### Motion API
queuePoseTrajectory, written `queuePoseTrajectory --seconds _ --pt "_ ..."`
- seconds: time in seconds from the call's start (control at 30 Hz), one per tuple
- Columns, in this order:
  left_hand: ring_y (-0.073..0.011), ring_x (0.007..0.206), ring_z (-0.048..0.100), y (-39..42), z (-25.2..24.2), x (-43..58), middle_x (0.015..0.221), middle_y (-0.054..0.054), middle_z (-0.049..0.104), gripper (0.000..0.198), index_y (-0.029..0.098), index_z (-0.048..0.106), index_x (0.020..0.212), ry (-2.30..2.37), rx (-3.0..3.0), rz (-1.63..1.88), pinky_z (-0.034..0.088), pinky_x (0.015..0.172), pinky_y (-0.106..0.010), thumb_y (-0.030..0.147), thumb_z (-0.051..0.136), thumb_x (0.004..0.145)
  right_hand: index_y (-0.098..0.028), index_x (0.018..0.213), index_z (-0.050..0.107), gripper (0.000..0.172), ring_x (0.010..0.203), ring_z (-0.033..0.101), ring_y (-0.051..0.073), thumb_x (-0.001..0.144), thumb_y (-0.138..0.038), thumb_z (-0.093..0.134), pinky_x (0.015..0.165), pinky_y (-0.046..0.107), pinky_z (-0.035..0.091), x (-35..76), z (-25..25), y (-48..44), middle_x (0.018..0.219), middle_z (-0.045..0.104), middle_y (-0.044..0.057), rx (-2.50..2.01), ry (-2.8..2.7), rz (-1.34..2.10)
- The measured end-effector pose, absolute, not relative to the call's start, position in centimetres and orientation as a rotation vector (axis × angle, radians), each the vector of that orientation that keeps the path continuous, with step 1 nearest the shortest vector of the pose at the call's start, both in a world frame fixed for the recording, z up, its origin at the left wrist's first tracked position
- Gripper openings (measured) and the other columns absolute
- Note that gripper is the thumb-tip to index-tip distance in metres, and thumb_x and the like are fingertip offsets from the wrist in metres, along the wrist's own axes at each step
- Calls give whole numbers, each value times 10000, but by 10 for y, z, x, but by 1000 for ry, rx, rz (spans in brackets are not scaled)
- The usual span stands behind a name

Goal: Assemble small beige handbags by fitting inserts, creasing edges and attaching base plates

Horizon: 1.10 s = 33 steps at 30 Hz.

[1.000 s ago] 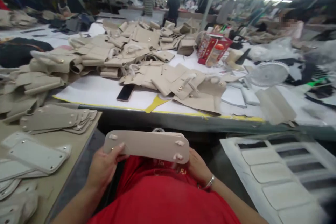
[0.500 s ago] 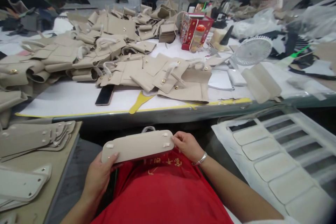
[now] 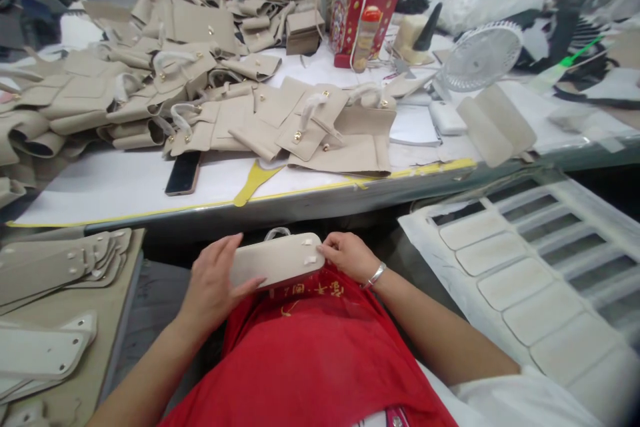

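Note:
A long beige leather panel [image 3: 280, 260] with small white tabs lies across my lap on a red cloth [image 3: 310, 353]. My left hand [image 3: 213, 283] rests flat on the panel's left end, fingers stretched out over it. My right hand [image 3: 347, 255], with a silver bracelet at the wrist, pinches the panel's right end near the tabs. A clear loop [image 3: 277, 233] pokes out behind the panel.
A white table [image 3: 125, 187] ahead carries heaps of beige bag pieces [image 3: 310, 127], a dark phone [image 3: 183, 172], a yellow shape [image 3: 253, 181], a red carton [image 3: 361, 23] and a small fan [image 3: 481, 57]. Stacked beige panels [image 3: 55, 260] lie on a bench at left. A slatted white rack [image 3: 530, 267] holds oval pieces at right.
My left hand has slid from gripping the panel's left end to lying flat on top of it. The panel sits lower on my lap, and my view has tilted down.

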<state>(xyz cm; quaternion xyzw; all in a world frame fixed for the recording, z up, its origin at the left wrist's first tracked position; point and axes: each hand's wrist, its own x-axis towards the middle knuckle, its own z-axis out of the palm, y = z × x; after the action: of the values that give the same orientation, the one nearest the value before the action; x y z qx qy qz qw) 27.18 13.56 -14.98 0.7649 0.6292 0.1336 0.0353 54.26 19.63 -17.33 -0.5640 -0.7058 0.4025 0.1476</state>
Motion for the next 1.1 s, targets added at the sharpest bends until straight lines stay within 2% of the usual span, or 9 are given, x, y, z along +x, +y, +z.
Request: queuePoseTrajectory --seconds 0.13,0.33,0.6,0.8,1.1 --pt "-301 1198 369 167 -148 334 1309 -143 428 876 152 358 1303 1477 2513 145 237 1033 -440 592 654 605 -167 665 632 258 527 478 97 783 -372 528 509 215 290 542 -174 196 585 601 -4 -1630 -2024 1132" --pt "-288 1089 459 192 -152 365 1208 -133 499 819 137 426 1238 1429 2434 -95 338 946 -392 545 686 578 -164 660 618 244 527 473 96 788 -355 535 510 219 272 541 -172 196 586 592 -1 -1638 -2084 1076" --pt "-284 1051 497 194 -150 364 1161 -130 536 749 148 470 1180 1411 2395 -38 375 928 -395 496 712 562 -173 689 599 218 556 507 94 814 -333 519 519 210 280 541 -165 198 639 611 1 -1655 -2191 1026" --pt "-286 1107 483 192 -157 365 1227 -163 514 805 93 430 1225 1397 2374 60 360 978 -391 465 720 572 -177 689 600 214 539 507 90 813 -334 523 508 212 271 543 -161 202 638 617 -2 -1698 -2222 1066" --pt "-277 1012 528 194 -157 366 1133 -137 567 666 112 476 1145 1377 2344 118 420 900 -389 446 683 608 -173 677 617 219 550 509 88 787 -352 554 507 209 268 543 -164 209 645 627 -1 -1671 -2222 1148"
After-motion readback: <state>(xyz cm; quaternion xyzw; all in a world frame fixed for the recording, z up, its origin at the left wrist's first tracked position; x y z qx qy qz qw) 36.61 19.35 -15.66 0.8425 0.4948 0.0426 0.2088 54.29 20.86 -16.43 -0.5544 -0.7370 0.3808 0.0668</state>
